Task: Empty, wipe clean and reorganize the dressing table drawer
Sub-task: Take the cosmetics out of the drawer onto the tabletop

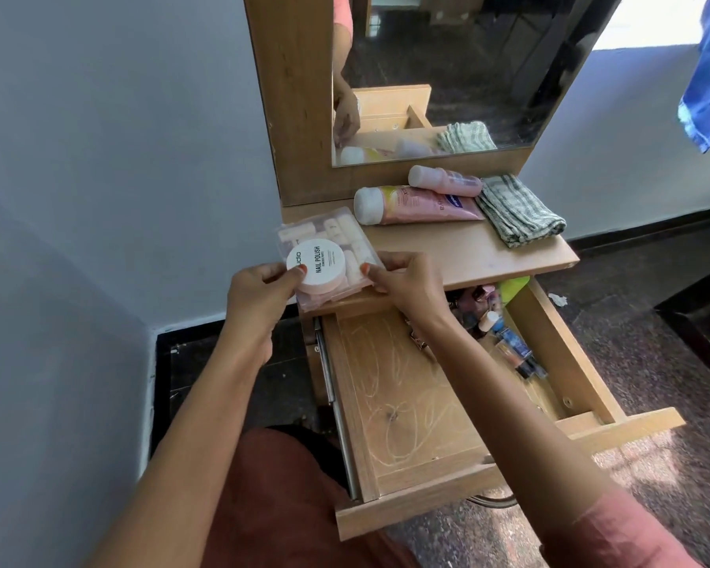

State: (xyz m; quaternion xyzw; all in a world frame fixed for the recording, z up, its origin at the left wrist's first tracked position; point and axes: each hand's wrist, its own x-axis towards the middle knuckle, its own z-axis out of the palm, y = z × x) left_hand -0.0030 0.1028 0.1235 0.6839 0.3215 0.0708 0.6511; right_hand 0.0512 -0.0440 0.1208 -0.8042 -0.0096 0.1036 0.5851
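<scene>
Our left hand (pixel 259 289) pinches the nail-polish tub (pixel 318 266), right hand (pixel 402 280) grips the clear pack (pixel 337 233) under it, both set on the worktop (pixel 468 248) above the open drawer (pixel 406 403) (bottles (pixel 513 346) crowd its right side), likely so we can wipe it

the wooden desk (pixel 468 252) carries a pink tube (pixel 419 205) and a smaller pink bottle (pixel 445 180) lying side by side, a folded checked cloth (pixel 517 211) just beside them, and a clear packet (pixel 333 235) at its front left corner.
</scene>
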